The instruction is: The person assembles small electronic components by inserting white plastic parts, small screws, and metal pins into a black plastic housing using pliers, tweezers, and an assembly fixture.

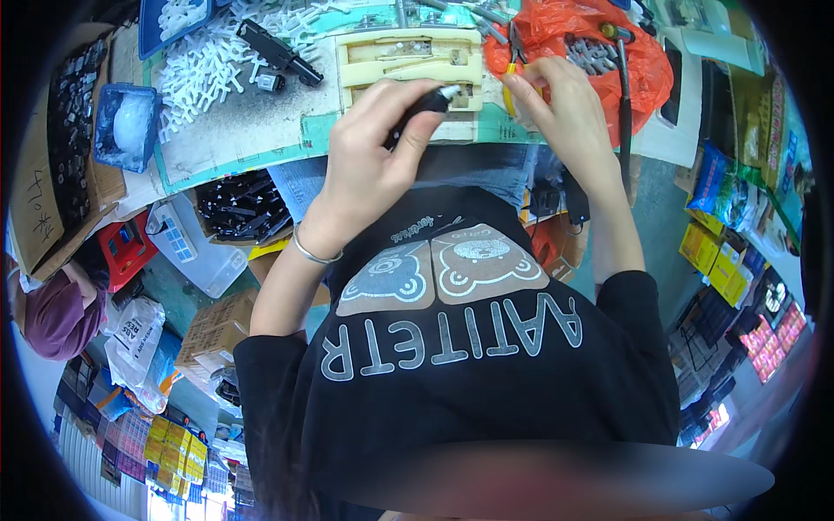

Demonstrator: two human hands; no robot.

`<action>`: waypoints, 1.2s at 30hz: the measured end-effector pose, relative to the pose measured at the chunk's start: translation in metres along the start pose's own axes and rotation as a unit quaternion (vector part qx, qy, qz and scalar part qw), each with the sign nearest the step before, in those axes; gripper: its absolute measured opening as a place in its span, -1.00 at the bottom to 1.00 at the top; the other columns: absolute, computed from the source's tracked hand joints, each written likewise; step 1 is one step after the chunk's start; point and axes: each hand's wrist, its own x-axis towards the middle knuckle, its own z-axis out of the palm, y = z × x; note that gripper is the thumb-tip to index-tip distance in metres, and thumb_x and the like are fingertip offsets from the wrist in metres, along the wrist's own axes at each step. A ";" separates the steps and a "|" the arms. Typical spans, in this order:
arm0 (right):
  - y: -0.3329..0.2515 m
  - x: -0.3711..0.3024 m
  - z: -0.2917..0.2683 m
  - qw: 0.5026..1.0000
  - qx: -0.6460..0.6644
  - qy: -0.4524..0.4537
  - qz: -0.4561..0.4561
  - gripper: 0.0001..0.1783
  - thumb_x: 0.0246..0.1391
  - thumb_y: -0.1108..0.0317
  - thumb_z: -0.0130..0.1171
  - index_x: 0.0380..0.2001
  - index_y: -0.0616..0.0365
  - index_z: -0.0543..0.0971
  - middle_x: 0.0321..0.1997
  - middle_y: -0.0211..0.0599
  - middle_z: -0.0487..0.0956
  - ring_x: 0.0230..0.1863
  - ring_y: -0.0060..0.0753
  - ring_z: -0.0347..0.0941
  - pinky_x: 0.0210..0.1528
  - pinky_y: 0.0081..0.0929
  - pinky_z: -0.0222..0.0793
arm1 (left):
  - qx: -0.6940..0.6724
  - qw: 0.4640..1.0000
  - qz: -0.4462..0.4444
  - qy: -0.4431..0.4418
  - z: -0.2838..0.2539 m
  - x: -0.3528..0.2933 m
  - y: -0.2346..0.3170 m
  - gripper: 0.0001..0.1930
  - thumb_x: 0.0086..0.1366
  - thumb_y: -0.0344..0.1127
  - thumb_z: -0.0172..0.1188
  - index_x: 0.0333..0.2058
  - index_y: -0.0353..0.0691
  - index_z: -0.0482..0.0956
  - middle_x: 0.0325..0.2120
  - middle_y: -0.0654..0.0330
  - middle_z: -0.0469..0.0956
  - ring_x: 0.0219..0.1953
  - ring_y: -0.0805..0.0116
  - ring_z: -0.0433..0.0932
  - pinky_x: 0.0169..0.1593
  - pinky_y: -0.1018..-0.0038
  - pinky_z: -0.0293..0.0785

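My left hand is closed round a small black plastic part, whose white tip sticks out past the thumb and forefinger. It hovers over the near edge of a cream slotted block. To its right, my right hand has its fingers curled at the yellow handles of a pair of pliers. The plier jaws point away from me, against an orange-red plastic bag. How far the fingers wrap the handles is partly hidden.
White plastic pieces lie heaped at the back left, beside a black assembled part and a blue bin. Grey pieces fill the bag. A hammer lies on it. Below the table edge stands a box of black parts.
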 end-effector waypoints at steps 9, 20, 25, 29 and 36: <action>0.004 0.011 0.025 0.973 -0.184 -0.072 0.119 -0.85 -0.12 0.43 0.10 -0.49 0.33 0.46 -0.45 -0.01 0.56 -0.44 0.01 0.54 -0.37 -0.20 0.48 | -0.278 0.945 -0.173 -0.025 0.013 -0.008 -0.010 -0.68 0.32 -0.33 0.06 0.00 -0.37 0.43 -0.41 0.27 0.48 -0.43 0.60 0.40 -0.32 0.67 0.36; 0.024 -0.004 -0.003 0.983 0.156 0.094 -0.007 -0.73 -0.16 0.22 0.14 -0.66 0.24 0.49 -0.27 -0.20 0.60 -0.31 -0.28 0.53 -0.26 -0.30 0.39 | -0.373 0.913 -0.160 -0.026 0.002 -0.012 -0.007 -0.67 0.28 -0.22 0.12 -0.06 -0.30 0.51 -0.44 0.35 0.47 -0.40 0.63 0.42 -0.28 0.68 0.38; 0.016 -0.002 -0.005 0.737 0.642 -0.094 0.189 -0.84 -0.13 0.41 0.09 -0.67 0.26 0.49 -0.24 -0.30 0.54 -0.36 -0.70 0.27 -0.31 -0.68 0.19 | -0.281 0.940 -0.189 0.046 0.012 -0.009 -0.010 -0.68 0.26 -0.30 0.15 -0.06 -0.33 0.50 -0.36 0.27 0.57 -0.31 0.55 0.50 -0.23 0.62 0.43; -0.006 -0.008 -0.007 0.838 0.504 -0.204 0.036 -0.76 -0.05 0.32 0.13 -0.64 0.27 0.44 -0.31 -0.31 0.41 -0.24 -0.56 0.28 -0.20 -0.60 0.16 | -0.249 0.950 -0.171 0.083 0.014 -0.008 -0.006 -0.70 0.22 -0.35 0.17 -0.09 -0.34 0.52 -0.37 0.20 0.60 -0.34 0.50 0.52 -0.25 0.58 0.44; -0.056 -0.017 -0.015 0.902 0.407 -0.144 -0.006 -0.73 0.09 0.28 0.07 -0.43 0.35 0.44 -0.15 -0.13 0.37 -0.08 -0.17 0.31 0.02 -0.35 0.18 | 0.076 0.982 0.092 0.146 0.013 0.005 -0.003 -0.78 0.06 -0.46 0.22 -0.25 -0.30 0.56 -0.42 0.07 0.58 -0.42 0.13 0.55 -0.34 0.44 0.46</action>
